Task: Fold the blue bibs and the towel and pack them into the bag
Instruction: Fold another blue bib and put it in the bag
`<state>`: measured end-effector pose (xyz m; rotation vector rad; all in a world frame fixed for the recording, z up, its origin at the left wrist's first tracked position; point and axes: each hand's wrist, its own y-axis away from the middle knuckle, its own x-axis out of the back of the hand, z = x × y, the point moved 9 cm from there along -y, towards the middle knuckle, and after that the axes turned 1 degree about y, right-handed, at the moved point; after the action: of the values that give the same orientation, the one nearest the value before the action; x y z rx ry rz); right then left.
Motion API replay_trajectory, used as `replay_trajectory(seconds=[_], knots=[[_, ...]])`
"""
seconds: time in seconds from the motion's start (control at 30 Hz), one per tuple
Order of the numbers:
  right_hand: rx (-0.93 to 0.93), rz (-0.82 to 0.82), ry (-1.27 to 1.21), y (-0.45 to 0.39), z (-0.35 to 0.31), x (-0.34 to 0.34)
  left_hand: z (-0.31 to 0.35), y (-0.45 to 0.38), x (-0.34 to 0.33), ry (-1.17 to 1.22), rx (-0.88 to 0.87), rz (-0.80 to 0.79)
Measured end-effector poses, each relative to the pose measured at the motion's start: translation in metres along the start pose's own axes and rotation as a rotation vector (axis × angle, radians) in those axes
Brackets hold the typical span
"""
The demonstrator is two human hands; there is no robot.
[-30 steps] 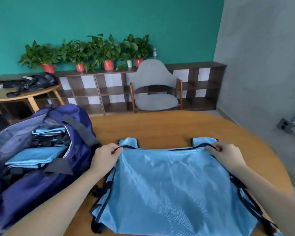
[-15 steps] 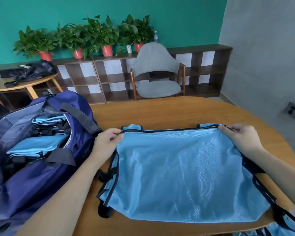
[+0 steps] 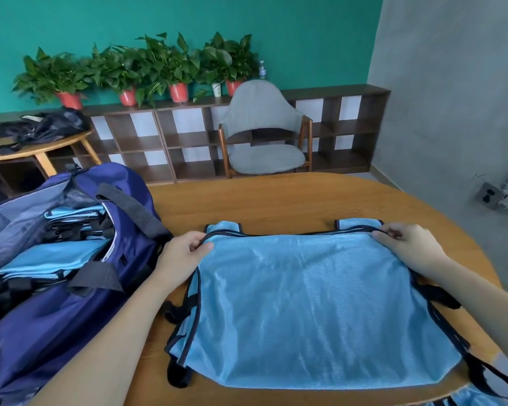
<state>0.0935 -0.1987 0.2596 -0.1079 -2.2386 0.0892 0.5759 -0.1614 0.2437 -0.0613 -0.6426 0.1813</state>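
A light blue bib (image 3: 302, 306) with black trim lies folded flat on the round wooden table (image 3: 276, 203). My left hand (image 3: 182, 256) pinches its far left corner and my right hand (image 3: 408, 247) pinches its far right corner. Both shoulder straps poke out beyond the folded edge. On the left stands an open navy bag (image 3: 79, 306), and several folded blue bibs (image 3: 50, 259) lie inside it. No towel is visible.
A grey chair (image 3: 261, 130) stands beyond the table's far edge before a low brown shelf (image 3: 165, 142) with potted plants. A small side table (image 3: 35, 150) with a black bag is at the far left. More blue fabric (image 3: 464, 398) hangs past the table's near right edge.
Both hands have held the bib's far corners the whole time, shifting that edge slightly on the table. The head camera has moved, so the scene sits differently in view.
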Motion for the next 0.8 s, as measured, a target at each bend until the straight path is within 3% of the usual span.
replay_trajectory(seconds=[0.1,0.23,0.3,0.47,0.7,0.8], knots=[[0.053,0.038,-0.121,-0.001,-0.008,0.010,0.014,0.002,0.006,0.073,-0.072,0.051],[0.049,0.207,-0.289,-0.014,-0.015,0.036,0.036,-0.008,0.029,0.230,-0.133,0.226],[0.043,0.196,-0.221,-0.027,-0.016,0.032,0.034,-0.025,0.028,0.121,-0.102,0.228],[-0.047,-0.014,0.062,-0.049,-0.001,-0.004,0.019,-0.048,0.008,-0.136,0.005,0.098],[-0.084,0.043,0.147,-0.040,-0.010,0.002,0.031,-0.044,0.011,-0.160,0.030,0.094],[0.026,0.106,0.271,-0.010,-0.045,0.001,0.065,-0.010,-0.005,-0.155,0.004,0.059]])
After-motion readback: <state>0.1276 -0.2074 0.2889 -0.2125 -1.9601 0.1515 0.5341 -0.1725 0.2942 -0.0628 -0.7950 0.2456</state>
